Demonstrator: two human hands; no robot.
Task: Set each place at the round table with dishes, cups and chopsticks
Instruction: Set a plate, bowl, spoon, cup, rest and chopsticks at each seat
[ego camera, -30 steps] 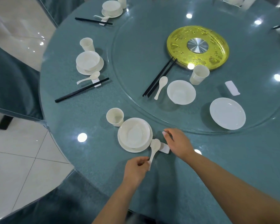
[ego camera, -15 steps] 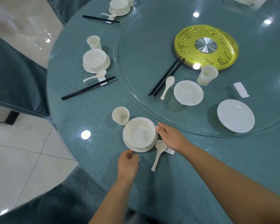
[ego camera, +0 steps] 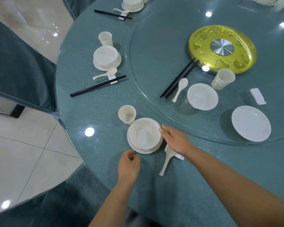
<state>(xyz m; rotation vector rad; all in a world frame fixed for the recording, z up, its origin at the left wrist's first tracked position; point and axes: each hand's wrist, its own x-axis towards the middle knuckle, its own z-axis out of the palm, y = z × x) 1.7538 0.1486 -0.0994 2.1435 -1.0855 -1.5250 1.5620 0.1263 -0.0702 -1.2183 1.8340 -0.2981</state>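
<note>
Right hand (ego camera: 175, 141) flat, fingertips touching bowl (ego camera: 143, 133) rim; left hand (ego camera: 129, 164) loosely curled beside plate (ego camera: 138, 150)

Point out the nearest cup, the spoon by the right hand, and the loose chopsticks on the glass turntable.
Nearest cup (ego camera: 127, 114): head view, inner wall.
Spoon (ego camera: 165, 163): head view, mid handle.
Loose chopsticks (ego camera: 179, 78): head view, middle of the pair.
</note>
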